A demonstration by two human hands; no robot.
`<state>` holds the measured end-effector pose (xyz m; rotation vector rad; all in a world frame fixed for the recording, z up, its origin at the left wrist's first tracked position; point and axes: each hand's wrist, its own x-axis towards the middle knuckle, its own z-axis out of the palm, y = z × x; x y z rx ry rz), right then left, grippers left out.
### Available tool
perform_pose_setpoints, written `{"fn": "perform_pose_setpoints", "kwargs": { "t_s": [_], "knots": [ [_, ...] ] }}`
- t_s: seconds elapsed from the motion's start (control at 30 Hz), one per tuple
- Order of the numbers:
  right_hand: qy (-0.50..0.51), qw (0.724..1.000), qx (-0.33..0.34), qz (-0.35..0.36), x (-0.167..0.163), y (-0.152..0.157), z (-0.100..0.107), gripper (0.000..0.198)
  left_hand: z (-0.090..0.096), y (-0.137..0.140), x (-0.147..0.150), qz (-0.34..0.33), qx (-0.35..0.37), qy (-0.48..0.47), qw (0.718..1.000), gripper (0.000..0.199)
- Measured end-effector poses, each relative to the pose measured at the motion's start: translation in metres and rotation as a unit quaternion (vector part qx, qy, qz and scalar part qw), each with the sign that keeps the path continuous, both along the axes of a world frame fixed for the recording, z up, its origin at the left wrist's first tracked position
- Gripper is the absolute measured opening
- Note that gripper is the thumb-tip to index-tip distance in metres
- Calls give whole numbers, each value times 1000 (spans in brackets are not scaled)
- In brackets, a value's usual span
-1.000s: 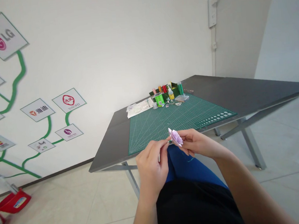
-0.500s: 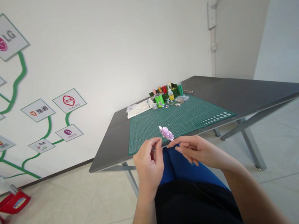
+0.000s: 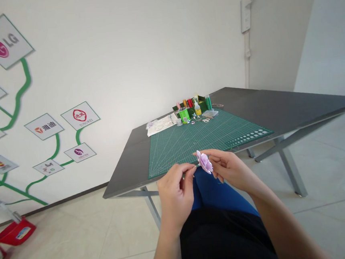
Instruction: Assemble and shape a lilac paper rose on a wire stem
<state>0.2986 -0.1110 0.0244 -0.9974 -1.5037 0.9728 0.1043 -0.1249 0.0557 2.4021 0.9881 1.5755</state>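
Thumb and index finger of my left hand point(image 3: 176, 193) are pinched on the thin stem of a lilac artificial flower point(image 3: 204, 162). The bloom is tilted, facing right and toward me, above my lap by the near table edge. Right behind the bloom is my right hand point(image 3: 228, 167), index finger stretched out to the left and the other fingers loosely bent. The flower covers part of those fingertips, so whether they touch the petals or stem cannot be made out.
A green cutting mat point(image 3: 188, 138) lies on the dark table point(image 3: 279, 104). At its far side are a dark green box point(image 3: 202, 102) of thread spools, a yellow glue bottle point(image 3: 197, 109), a green can point(image 3: 184, 115), white scissors point(image 3: 206, 120) and white sheets point(image 3: 161, 125).
My left hand has moved right with the flower, and the bloom has turned and dropped lower. The fingers of my right hand have gone from beside the bloom to behind it.
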Motion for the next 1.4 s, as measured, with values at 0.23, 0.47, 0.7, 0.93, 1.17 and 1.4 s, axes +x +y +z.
{"fn": "perform_pose_setpoints", "kwargs": {
  "t_s": [0.23,0.47,0.7,0.93,1.17,1.4],
  "knots": [
    [28,999,27,-12,0,-1,0,46,3,-3,1,-21,1,38,999,17],
    [68,996,49,-20,-1,-1,-1,48,2,-3,1,-49,-11,67,997,15],
    [66,995,53,-48,-1,-2,0,50,-2,-1,-1,-57,-35,98,993,18],
    [32,999,5,8,-1,7,-9,42,2,0,1,-45,-27,51,997,17],
    [-80,991,-62,92,-3,5,-14,35,-3,8,-5,17,-19,-17,1000,15],
    [-119,982,-62,130,4,-6,-9,36,-4,10,-8,81,15,-42,996,16]
  ]
}}
